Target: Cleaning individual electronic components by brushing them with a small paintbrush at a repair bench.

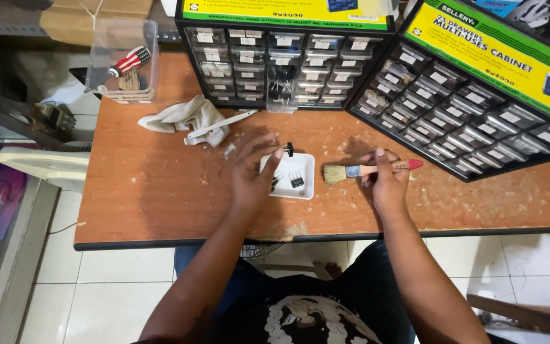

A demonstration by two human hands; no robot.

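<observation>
My left hand (pixel 253 172) hovers over the left side of a small white square tray (pixel 305 167), fingers spread, with a small black electronic component (pixel 289 149) pinched at its fingertips. Other small black components (pixel 296 181) lie inside the tray. My right hand (pixel 384 177) grips a paintbrush (pixel 370 169) with a wooden handle, a red end and pale bristles that point left toward the tray's right edge. All of this sits on a worn wooden table (pixel 160 191).
Two black multi-drawer parts cabinets stand at the back, one upright (pixel 284 60) and one angled at the right (pixel 479 108). A crumpled beige cloth (pixel 189 114) with white tweezers (pixel 221 125) lies back left. A clear plastic box (pixel 124 60) holds a striped tool. The table's front edge is near my body.
</observation>
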